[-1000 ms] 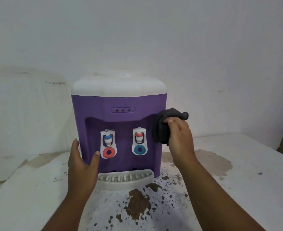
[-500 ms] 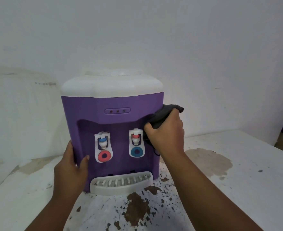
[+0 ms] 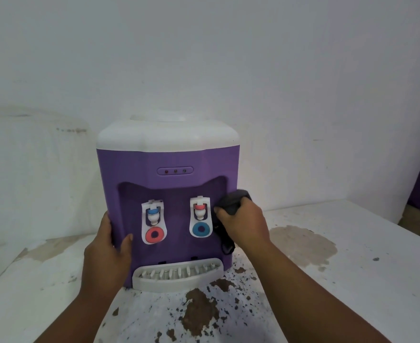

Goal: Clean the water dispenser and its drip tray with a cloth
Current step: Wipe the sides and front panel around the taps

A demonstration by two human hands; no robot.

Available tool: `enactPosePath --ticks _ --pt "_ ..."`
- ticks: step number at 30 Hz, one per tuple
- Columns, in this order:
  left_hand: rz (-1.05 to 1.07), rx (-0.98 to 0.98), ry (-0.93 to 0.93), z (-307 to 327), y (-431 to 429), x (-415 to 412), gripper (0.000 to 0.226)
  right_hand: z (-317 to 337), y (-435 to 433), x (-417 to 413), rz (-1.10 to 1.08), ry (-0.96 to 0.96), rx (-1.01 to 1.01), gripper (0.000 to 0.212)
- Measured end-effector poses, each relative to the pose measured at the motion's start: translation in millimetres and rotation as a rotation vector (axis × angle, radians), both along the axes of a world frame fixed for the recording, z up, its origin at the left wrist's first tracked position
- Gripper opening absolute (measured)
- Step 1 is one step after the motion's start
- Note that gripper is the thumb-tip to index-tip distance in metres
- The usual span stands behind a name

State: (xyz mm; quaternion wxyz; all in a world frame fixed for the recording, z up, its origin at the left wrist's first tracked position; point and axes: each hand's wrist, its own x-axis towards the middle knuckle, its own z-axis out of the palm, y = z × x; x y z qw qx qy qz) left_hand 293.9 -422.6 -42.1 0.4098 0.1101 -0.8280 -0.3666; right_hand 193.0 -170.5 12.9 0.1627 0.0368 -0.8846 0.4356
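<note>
The right hand [image 3: 244,225] has its fingers [image 3: 222,214] curled tight round a bunched dark cloth [image 3: 234,201], pressing it to the right wall of the purple water dispenser's [image 3: 167,159] recess, just beside the red-capped tap [image 3: 199,209]; a tail of cloth hangs below the palm. The left hand [image 3: 105,253] clasps the front left corner, thumb on the front. The white drip tray [image 3: 176,277] sits at its foot on the stained bench [image 3: 352,280].

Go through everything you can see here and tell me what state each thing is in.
water dispenser: upright on the table
drip tray: in place at the dispenser's base, no hand on it
cloth: bunched, pressed to the recess's right wall
left hand: grips the dispenser's left edge
right hand: holds the cloth
</note>
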Motion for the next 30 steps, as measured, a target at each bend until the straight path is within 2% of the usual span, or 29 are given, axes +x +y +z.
enactPosePath --ticks 2,5,9,12,15,20,30 --pt "-0.001 -0.006 -0.009 2 1 2 0.063 1 7 3 0.044 0.024 -0.036 0.038" --pt "0.002 0.001 -0.023 4 1 3 0.064 12 9 9 0.033 0.183 -0.102 0.034" --pt "-0.008 -0.014 -0.008 4 1 4 0.063 39 0 9 0.004 0.377 -0.027 0.053" --pt "-0.008 -0.026 -0.011 4 0 3 0.061 52 -3 -1 -0.022 0.264 0.056 0.047" --pt "-0.008 -0.032 -0.010 4 1 4 0.061 48 -2 -8 -0.014 0.153 -0.077 0.039" --pt "-0.006 -0.038 -0.009 3 0 5 0.061 24 -5 -9 -0.021 0.126 -0.129 0.035" --pt "-0.001 -0.037 -0.008 2 -1 3 0.062 -47 -5 -3 -0.050 -0.017 -0.079 0.037"
